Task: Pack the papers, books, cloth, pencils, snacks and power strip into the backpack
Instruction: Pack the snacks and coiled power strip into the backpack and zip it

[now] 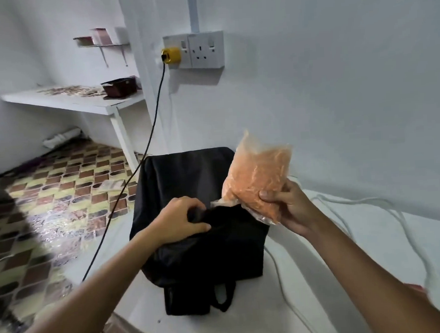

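A black backpack [189,183] lies on the white table [349,274] in the middle of the view, straps toward me. My left hand [183,220] grips the black fabric at the edge of its opening. My right hand [288,206] holds a clear plastic bag of orange snacks [258,174] by its lower end, just above and right of the opening. A sliver of another plastic packet shows at the opening beside my left fingers. A white cable [411,234], perhaps the power strip's, loops over the table at the right.
A wall socket [201,50] carries a yellow plug [171,56] whose black cord [136,171] hangs down past the backpack's left side. A white shelf-desk [68,101] with a dark basket stands at the back left. Patterned tile floor lies to the left.
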### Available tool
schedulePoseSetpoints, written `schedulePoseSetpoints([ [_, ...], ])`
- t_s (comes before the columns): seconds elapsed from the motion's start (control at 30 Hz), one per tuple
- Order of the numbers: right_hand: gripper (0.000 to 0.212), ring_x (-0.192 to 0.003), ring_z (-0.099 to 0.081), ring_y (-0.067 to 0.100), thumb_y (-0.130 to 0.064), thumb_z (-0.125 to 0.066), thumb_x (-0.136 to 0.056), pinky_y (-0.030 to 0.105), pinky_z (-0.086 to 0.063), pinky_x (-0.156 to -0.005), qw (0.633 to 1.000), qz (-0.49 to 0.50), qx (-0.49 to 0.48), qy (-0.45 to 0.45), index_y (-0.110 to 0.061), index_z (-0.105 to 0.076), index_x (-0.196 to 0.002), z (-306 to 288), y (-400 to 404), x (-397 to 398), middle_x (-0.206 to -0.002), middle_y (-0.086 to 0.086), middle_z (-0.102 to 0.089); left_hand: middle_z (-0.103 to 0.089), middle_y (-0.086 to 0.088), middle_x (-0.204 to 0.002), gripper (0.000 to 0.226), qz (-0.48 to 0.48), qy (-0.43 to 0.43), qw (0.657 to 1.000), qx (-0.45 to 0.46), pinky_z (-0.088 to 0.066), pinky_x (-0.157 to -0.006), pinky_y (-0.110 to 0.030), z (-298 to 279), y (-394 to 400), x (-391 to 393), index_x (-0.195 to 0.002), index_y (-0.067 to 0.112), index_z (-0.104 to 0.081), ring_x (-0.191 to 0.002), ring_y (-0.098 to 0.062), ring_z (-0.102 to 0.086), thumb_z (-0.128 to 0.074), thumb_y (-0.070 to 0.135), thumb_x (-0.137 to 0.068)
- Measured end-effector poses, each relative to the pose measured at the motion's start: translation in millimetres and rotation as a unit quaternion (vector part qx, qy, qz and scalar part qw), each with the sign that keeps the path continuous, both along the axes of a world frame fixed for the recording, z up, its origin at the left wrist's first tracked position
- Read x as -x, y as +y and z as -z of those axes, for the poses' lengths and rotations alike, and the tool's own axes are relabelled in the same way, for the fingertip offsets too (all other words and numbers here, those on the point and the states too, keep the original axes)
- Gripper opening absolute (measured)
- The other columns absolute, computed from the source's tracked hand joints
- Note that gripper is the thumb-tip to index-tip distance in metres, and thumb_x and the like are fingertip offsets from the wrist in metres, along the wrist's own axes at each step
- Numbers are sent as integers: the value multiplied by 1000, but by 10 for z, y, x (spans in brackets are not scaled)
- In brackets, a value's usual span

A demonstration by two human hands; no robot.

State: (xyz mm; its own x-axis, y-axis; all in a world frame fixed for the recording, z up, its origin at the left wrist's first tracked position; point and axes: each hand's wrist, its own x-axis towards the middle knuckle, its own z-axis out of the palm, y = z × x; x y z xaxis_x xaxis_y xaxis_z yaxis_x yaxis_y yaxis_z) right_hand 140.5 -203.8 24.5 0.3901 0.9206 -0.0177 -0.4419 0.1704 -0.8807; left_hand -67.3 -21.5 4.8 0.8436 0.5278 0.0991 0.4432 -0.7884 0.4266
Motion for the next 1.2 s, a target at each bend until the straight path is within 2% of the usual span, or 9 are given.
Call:
schedulePoseSetpoints([
  [0.2, 83, -115, -50, 56, -3, -82, -51, 62, -38, -102, 1000, 15, 20, 12, 4, -46, -126, 20, 212, 69, -127, 35, -52, -56, 3, -118, 50, -36, 45, 997, -52, -41, -99, -32, 311, 36, -8, -123, 25, -57, -116, -18, -46, -70, 46, -79],
  [0.33, 82, -112, -53, 53, -6, -76, -56, 46, -56, -83, 999, -30, 20, 9, 2, -44, -131, 23, 236, 36, -131, 34, -49, -59, 0, -110, 35, -50, 39, 993, -104, -46, -89, -39, 318, 26, -114, -115, 22, -63, -109, -22, -52, -62, 41, -85],
  [0.43, 74, -110, -56, 50, -2, -69, -60, 50, -55, -82, 994, -102, 14, 29, -3, -46, -131, 65, 205, 15, -128, 29, -54, -71, -2, -99, 19, -65, -31, 996, -47, -49, -84, -36, 259, 126, -162, -101, 16, -71, -99, -26, -62, -61, 23, -87],
  [0.57, 63, -69, -63, 31, -5, -71, -55, 29, -49, -46, 978, -202, 51, -18, 1, -53, -115, 42, 148, 25, -90, 19, -64, -60, 8, -63, 6, -75, -90, 992, 42, -40, -67, -26, -56, 333, -209, -78, 5, -71, -63, -5, -56, -66, 7, -82],
  [0.77, 54, -71, -66, 24, -6, -68, -59, 28, -53, -59, 926, -352, 115, -66, -2, -59, -112, 59, 219, 98, -86, 14, -66, -69, 1, -70, 8, -28, -122, 991, 49, -41, -59, -7, -746, 592, -330, -87, 13, -76, -58, 3, -55, -73, 10, -80],
  [0.87, 53, -54, -61, 23, -14, -76, -57, 25, -49, -43, 935, -318, 157, -16, 2, -60, -105, 72, 313, 101, -75, 15, -61, -71, -9, -74, 8, 8, -116, 993, 11, -42, -63, -13, -977, 670, -353, -88, 11, -76, -63, -7, -56, -73, 11, -81],
  [1.0, 40, -50, -62, 26, -15, -72, -69, 20, -43, -31, 950, -225, 189, 103, 6, -59, -101, -63, 385, 207, -72, 15, -60, -63, 2, -63, 8, 26, -105, 993, -50, -35, -61, -4, -1044, 627, -367, -88, 12, -76, -55, 0, -52, -72, 14, -82],
  [1.07, 29, -66, -69, 38, -13, -58, -79, 23, -50, -38, 959, -160, 190, 138, 10, -64, -97, -116, 431, 379, -83, 22, -67, -62, 8, -62, 8, 35, -101, 992, -60, -34, -61, -2, -1040, 604, -362, -88, 14, -76, -57, 2, -53, -72, 16, -82],
  [1.2, 41, -83, -69, 41, -4, -64, -78, 40, -59, -64, 965, -9, 159, 209, 9, -55, -116, -94, 672, 814, -105, 27, -66, -67, 6, -67, 8, 52, -93, 992, -62, -39, -63, -7, -1007, 580, -368, -87, 15, -76, -62, 1, -56, -72, 18, -81],
])
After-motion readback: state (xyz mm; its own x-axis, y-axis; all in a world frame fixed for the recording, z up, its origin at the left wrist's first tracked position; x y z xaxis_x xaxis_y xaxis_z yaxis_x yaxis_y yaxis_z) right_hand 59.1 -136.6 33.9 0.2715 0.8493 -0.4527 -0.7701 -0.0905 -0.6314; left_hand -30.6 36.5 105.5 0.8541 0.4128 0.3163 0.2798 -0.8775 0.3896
